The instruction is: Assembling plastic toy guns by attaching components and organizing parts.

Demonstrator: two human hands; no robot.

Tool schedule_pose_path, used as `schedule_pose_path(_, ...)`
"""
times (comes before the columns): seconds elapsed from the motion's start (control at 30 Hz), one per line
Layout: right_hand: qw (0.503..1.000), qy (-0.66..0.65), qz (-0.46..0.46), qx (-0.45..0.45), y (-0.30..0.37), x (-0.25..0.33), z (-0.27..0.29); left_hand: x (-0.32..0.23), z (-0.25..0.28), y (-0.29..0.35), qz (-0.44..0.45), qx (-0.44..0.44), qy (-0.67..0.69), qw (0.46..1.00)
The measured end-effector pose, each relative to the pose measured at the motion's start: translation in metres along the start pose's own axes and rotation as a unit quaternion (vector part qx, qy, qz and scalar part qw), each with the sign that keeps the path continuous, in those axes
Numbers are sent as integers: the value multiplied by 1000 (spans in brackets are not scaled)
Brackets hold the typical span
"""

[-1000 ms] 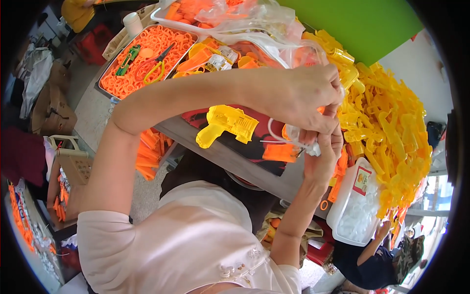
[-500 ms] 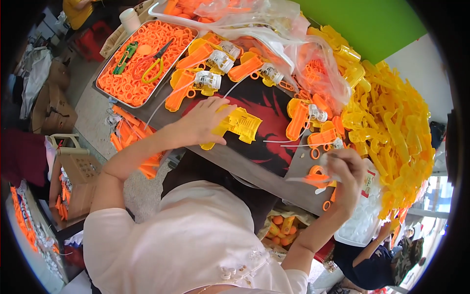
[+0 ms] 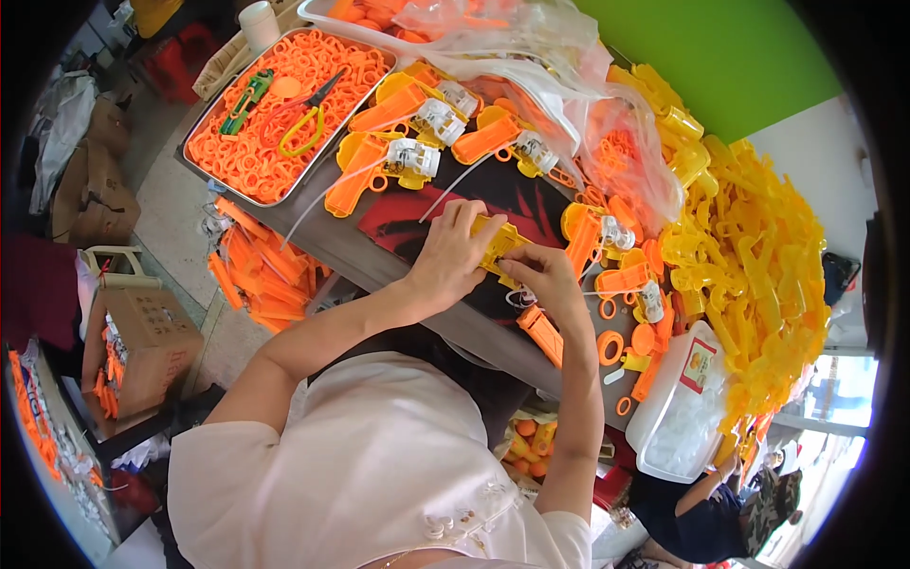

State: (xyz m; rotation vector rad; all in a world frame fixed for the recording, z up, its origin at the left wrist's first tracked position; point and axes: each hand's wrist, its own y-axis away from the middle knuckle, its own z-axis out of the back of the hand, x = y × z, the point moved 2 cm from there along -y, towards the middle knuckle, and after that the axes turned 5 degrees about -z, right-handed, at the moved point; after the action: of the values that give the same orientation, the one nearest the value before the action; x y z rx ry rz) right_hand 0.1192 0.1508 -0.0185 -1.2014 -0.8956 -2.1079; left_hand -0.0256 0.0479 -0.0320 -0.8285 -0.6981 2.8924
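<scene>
My left hand [image 3: 444, 258] grips a yellow plastic half shell [image 3: 502, 243], its hollow inner side facing up, over the dark red-and-black mat [image 3: 398, 223]. At the shell's right end, my right hand [image 3: 559, 283] pinches its fingertips together against the inside. Whatever is in that pinch is too small to make out. Below the right hand an orange handle-shaped part [image 3: 540, 334] lies near the table's front edge, with a thin white cord beside it. Partly built yellow-and-orange toy guns [image 3: 355, 175] with clear mechanisms and white cords lie beyond my hands and to the right.
A metal tray [image 3: 186, 156] of orange rings holds green-handled cutters [image 3: 246, 102] and scissors [image 3: 303, 131]. Yellow shells [image 3: 758, 256] are heaped at right, beside a white tub [image 3: 654, 427] of clear parts. Plastic bags [image 3: 540, 43] cover the far side. Orange parts [image 3: 261, 266] hang at left.
My left hand has carried the yellow shell rightward and turned it. My right hand has come in from the right side of the table to the shell. An orange handle-shaped part now shows below it.
</scene>
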Motion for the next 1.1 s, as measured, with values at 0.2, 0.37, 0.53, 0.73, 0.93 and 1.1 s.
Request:
schedule_pose_path(0.2,1000,9,-12,16,0,3,2,-3,0,-3,1,4,11,1000)
schedule_pose_path(0.37,997,55,-32,46,-3,2,6,-5,-2,-2,-1,5,0,1000)
schedule_pose_path(0.53,989,141,-33,22,-4,17,3,-7,-3,-1,-1,2,-15,1000)
schedule_pose_path(0.73,971,230,-15,-63,-5,25,-5,2,-6,2,17,2,-2,1000)
schedule_pose_path(0.93,972,213,13,-96,-7,32,-11,0,7,9,-6,-38,-43,998)
schedule_pose_path(1.1,936,162,110,-292,41,32,7,6,1,28,-18,-48,-10,999)
